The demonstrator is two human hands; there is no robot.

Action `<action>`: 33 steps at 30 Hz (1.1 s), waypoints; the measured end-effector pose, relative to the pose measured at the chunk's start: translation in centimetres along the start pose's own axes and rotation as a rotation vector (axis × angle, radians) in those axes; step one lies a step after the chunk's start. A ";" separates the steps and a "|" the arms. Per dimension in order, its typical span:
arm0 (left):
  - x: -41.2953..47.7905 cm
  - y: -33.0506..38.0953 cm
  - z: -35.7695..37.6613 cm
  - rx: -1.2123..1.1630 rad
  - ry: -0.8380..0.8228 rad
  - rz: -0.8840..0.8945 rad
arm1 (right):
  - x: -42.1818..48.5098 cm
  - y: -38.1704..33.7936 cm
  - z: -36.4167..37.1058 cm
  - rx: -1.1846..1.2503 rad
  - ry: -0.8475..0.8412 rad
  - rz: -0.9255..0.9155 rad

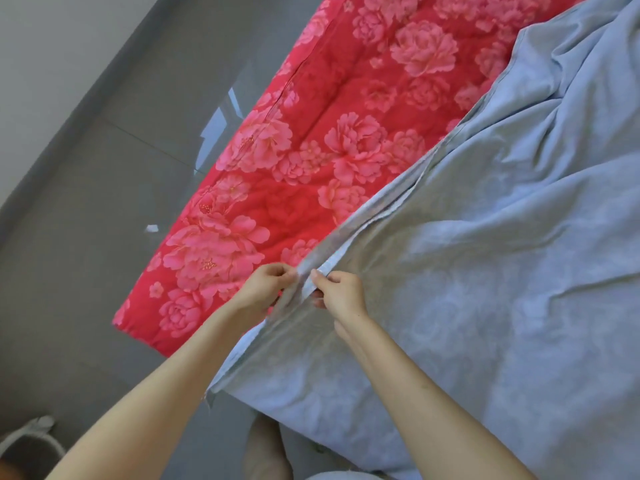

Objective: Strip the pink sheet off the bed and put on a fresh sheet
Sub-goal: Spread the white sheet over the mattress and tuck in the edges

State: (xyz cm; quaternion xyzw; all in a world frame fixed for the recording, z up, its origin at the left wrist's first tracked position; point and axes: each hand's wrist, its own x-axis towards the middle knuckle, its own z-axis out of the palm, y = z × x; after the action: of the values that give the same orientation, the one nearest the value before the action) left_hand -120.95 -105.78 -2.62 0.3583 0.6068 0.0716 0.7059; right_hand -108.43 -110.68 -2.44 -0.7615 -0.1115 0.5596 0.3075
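Nearest to us, what looks like our own leg (266,448) stands on the grey floor (86,271) at the near end of the bed (149,336). A white rounded thing (33,433) sits at the lower left, too cropped to name. Both forearms reach forward so that our hands meet at the hem (377,211) of the blue sheet (485,289). Our left hand (268,285) pinches the hem between thumb and curled fingers, and our right hand (341,294) pinches it just beside, the two almost touching. We judge that we hold it so close together to find the edge and then run the hands apart along it, drawing the cloth straight. The blue sheet is the fresh one, we think: it lies rumpled over the right side of the bed, its near end hanging over the edge, its hem running away from our hands in a long diagonal. Left of that line the flowered cover (311,150), red with pink blooms, lies flat and uncovered out to the bed's left side. It looks quilted, so we cannot tell whether it is the pink sheet to be stripped or a pad beneath; if a pad, the stripping is done and the spreading partway. Next, the hem needs pulling leftward across the flowers. Beyond, the floor meets a pale wall (52,46).
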 end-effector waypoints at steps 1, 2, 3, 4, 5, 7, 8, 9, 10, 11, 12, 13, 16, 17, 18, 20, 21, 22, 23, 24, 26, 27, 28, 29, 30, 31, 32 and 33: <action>0.3 0.4 -0.6 0.002 0.125 0.010 | -0.6 0.1 -0.4 0.077 -0.006 0.005; 0.7 0.9 -1.3 0.032 0.243 0.019 | -1.2 0.4 -0.8 0.144 -0.004 0.012; 0.9 1.8 -1.9 0.096 0.343 0.042 | -2.0 1.0 -1.6 0.213 0.019 0.018; 0.9 2.9 -2.4 0.175 0.413 0.070 | -2.9 1.5 -2.5 0.268 0.062 0.017; 1.0 4.1 -2.8 0.226 0.455 0.096 | -3.9 2.2 -3.6 0.298 0.134 0.008; 1.5 6.1 -3.3 0.263 0.546 0.115 | -6.4 3.1 -7.5 0.325 0.364 -0.045; 1.8 7.0 -3.4 0.278 0.589 0.109 | -7.9 3.2 -10.0 0.350 0.496 -0.092; 2.1 7.6 -3.7 0.314 0.618 0.094 | -9.5 3.1 -13.0 0.374 0.619 -0.147; 2.2 8.2 -3.9 0.367 0.631 0.069 | -11.5 2.7 -16.0 0.376 0.734 -0.200; 2.2 8.5 -4.1 0.421 0.628 0.048 | -13.5 2.4 -19.1 0.356 0.833 -0.248; 1.9 8.9 -4.1 0.500 0.618 0.016 | -15.8 2.1 -22.0 0.314 0.916 -0.289; 1.3 9.1 -3.7 0.613 0.618 -0.016 | -18.1 1.8 -24.6 0.260 0.982 -0.320; -1.2 10.1 0.9 1.010 0.605 0.179 | -24.5 1.2 -29.2 0.093 1.051 -0.366; -2.1 10.6 3.9 1.107 0.497 0.416 | -26.2 1.0 -29.6 0.020 1.034 -0.393; -3.7 11.2 7.7 1.171 0.334 0.706 | -27.7 0.7 -29.8 -0.036 1.006 -0.419; -8.8 12.6 16.7 1.202 -0.056 1.239 | -29.9 0.4 -29.8 -0.086 0.937 -0.462; -11.7 13.2 21.3 1.218 -0.219 1.438 | -31.0 0.3 -29.9 -0.076 0.892 -0.480; -15.0 13.8 25.6 1.252 -0.352 1.595 | -32.1 0.3 -30.1 -0.043 0.831 -0.503; -18.1 14.3 29.5 1.298 -0.453 1.720 | -33.4 0.4 -30.7 -0.005 0.762 -0.525; -20.5 14.6 32.7 1.334 -0.546 1.818 | -34.8 0.6 -31.4 0.015 0.701 -0.540; -24.5 15.1 37.4 1.322 -0.712 1.920 | -37.8 2.2 -34.0 0.048 0.651 -0.540; -26.0 15.3 39.4 1.324 -0.760 1.878 | -39.2 3.7 -35.7 0.066 0.669 -0.520; -27.5 15.6 41.4 1.343 -0.769 1.784 | -40.4 5.6 -37.6 0.065 0.711 -0.487; -29.1 16.0 43.4 1.370 -0.740 1.706 | -41.4 7.9 -39.4 0.041 0.759 -0.445; -30.5 16.3 45.7 1.411 -0.699 1.675 | -42.0 10.4 -41.1 0.007 0.811 -0.391; -32.0 16.4 47.9 1.455 -0.672 1.666 | -42.3 13.0 -42.9 -0.026 0.879 -0.330; -33.5 16.4 50.3 1.499 -0.659 1.662 | -42.6 15.5 -44.6 -0.059 0.936 -0.280; -34.9 16.1 52.8 1.543 -0.655 1.668 | -43.0 17.6 -46.4 -0.092 0.980 -0.240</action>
State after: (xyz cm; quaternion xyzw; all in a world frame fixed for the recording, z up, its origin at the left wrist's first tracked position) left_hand -76.53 -134.80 35.43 0.9764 -0.1418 0.0297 0.1600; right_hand -83.79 -162.58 29.39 -0.9292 -0.0653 0.0918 0.3519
